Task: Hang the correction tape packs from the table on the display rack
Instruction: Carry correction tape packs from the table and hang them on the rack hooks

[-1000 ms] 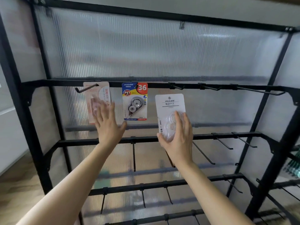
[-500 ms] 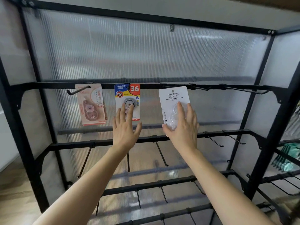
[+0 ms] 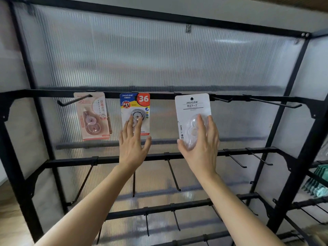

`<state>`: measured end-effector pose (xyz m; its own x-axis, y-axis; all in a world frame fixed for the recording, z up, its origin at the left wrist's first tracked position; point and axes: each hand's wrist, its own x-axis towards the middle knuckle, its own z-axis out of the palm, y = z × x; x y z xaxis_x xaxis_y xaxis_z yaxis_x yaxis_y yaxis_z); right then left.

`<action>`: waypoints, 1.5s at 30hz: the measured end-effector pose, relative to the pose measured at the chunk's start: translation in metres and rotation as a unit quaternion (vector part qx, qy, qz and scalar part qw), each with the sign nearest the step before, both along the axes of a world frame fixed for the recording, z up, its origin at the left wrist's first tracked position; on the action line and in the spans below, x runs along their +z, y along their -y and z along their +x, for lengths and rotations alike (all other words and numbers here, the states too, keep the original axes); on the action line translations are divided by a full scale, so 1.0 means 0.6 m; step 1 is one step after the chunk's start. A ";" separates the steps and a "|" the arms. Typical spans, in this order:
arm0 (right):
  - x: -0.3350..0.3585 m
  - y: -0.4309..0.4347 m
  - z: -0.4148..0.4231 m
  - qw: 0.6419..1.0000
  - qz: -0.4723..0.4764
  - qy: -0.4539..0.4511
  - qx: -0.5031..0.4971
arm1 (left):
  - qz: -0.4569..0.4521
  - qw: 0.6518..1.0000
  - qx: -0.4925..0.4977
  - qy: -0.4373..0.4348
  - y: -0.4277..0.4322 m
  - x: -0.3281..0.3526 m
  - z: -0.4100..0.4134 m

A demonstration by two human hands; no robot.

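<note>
Three correction tape packs line the rack's upper black bar [image 3: 44,93]. A pink pack [image 3: 92,116] hangs on the left hook. The blue, yellow and red pack marked 36 [image 3: 134,103] hangs in the middle, and my left hand [image 3: 132,148] touches its front with straight fingers. My right hand [image 3: 202,148] grips the white pack [image 3: 192,107] by its clear blister, thumb at the lower left edge. That pack's hanging hole sits level with the bar; whether it is on a hook I cannot tell.
Bare hooks [image 3: 273,102] stick out from the upper bar to the right of the white pack. Lower bars [image 3: 230,151] carry several more bare hooks. A ribbed translucent panel backs the rack. Teal goods [image 3: 316,183] hang on a neighbouring rack at far right.
My right hand raised the white pack up to the upper bar. My left hand left the pink pack and moved right onto the middle pack.
</note>
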<state>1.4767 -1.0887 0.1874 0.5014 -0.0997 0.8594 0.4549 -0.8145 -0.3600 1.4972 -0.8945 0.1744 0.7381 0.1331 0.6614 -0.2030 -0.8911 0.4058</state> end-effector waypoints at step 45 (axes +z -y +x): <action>-0.114 -0.040 -0.109 0.915 -0.197 -0.350 0.040 | 0.017 0.991 0.043 -0.129 -0.017 -0.114 -0.192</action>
<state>1.4111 -1.0646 0.1192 0.9349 0.2092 0.2868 0.2886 -0.9183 -0.2711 1.3821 -0.8843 0.1063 0.8699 0.1827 0.4581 -0.0202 -0.9149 0.4032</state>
